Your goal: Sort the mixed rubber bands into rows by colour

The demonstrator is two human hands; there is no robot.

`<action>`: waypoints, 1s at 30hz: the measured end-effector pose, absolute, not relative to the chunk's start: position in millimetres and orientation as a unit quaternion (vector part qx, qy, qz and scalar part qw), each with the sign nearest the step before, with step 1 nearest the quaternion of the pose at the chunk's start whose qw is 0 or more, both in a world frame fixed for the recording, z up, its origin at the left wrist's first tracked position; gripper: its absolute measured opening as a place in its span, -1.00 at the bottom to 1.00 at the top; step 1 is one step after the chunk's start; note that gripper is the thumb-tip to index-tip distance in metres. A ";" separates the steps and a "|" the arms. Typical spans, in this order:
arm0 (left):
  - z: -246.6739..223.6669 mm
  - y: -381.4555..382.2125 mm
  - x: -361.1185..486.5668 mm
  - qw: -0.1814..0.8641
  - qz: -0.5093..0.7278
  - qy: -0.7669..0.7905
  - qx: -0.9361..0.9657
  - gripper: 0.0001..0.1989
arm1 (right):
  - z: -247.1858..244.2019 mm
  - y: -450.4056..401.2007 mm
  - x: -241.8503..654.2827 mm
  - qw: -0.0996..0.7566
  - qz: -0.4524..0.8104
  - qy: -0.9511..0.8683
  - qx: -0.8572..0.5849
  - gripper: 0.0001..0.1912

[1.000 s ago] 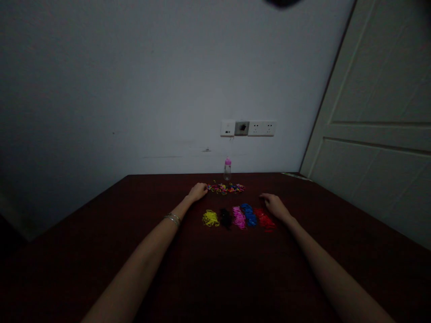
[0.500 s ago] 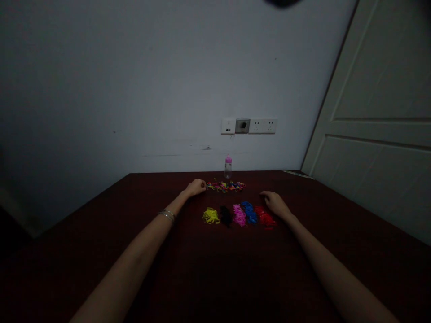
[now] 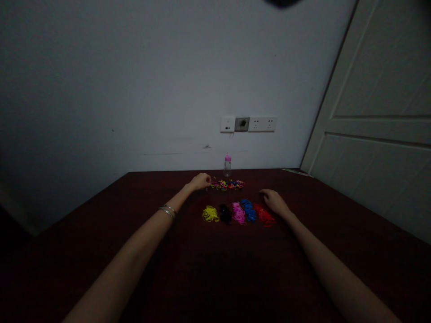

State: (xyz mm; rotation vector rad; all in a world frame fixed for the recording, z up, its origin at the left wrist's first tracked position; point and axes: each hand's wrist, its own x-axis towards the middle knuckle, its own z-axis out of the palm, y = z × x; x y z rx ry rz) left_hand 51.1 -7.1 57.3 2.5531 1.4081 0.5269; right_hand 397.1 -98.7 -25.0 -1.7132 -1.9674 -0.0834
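Observation:
My left hand (image 3: 201,181) reaches to the left end of a mixed-colour pile of small rubber bands (image 3: 229,185). Its fingertips are pinched together at the pile's edge; what is between them is too small to make out. My right hand (image 3: 275,202) rests on the table with loosely stretched fingers, holding nothing visible. Beside it lies a heap of red bands (image 3: 265,216). In a row to the left of that are blue bands (image 3: 248,210), pink bands (image 3: 239,213), black bands (image 3: 225,214) and yellow bands (image 3: 210,214).
A small clear bottle with a pink cap (image 3: 227,166) stands behind the mixed pile, close to the wall. Wall sockets (image 3: 261,124) sit above the dark red table (image 3: 208,273). A pale door (image 3: 377,166) is on the right.
My left hand has shifted slightly right and away from me, over the left end of the mixed pile. My right hand stays in place.

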 end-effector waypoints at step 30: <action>33.4 -43.2 149.0 0.228 0.153 0.313 0.909 -0.77 | -28.0 -96.8 400.8 0.261 -0.025 -0.727 -0.635 -0.59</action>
